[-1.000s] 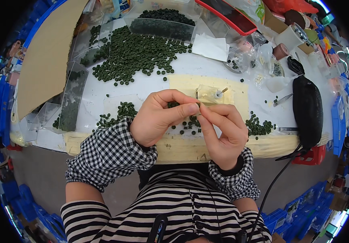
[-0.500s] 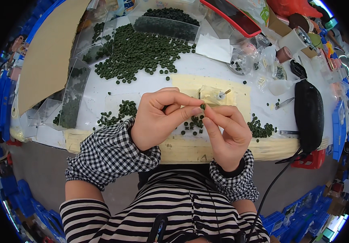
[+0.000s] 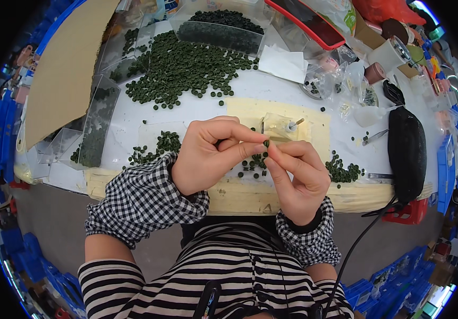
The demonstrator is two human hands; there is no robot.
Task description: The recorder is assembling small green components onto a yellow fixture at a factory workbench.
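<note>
My left hand point(image 3: 208, 154) and my right hand point(image 3: 300, 175) meet over the front of the table, fingertips nearly touching. Between them is one small round dark green piece point(image 3: 266, 143), pinched by the left thumb and forefinger, with the right fingertips closed against its other side. Loose dark green pieces point(image 3: 250, 166) lie below the fingers, partly hidden by them. Just beyond the hands stands a small tape-wrapped block point(image 3: 279, 126) with a thin metal pin point(image 3: 296, 123) sticking out. Smaller groups of green pieces lie left point(image 3: 157, 148) and right point(image 3: 343, 170) of the hands.
A large heap of green pieces point(image 3: 181, 69) spreads at the far left before a clear bin point(image 3: 218, 34). Cardboard point(image 3: 61, 64) leans at the left. A red-edged phone point(image 3: 314, 26), white tissue point(image 3: 282, 64), tweezers point(image 3: 375, 137) and a black pouch point(image 3: 407, 151) lie toward the right.
The piece between my fingertips has turned slightly, and my right fingers have shifted a little around it. Both hands stay in nearly the same place.
</note>
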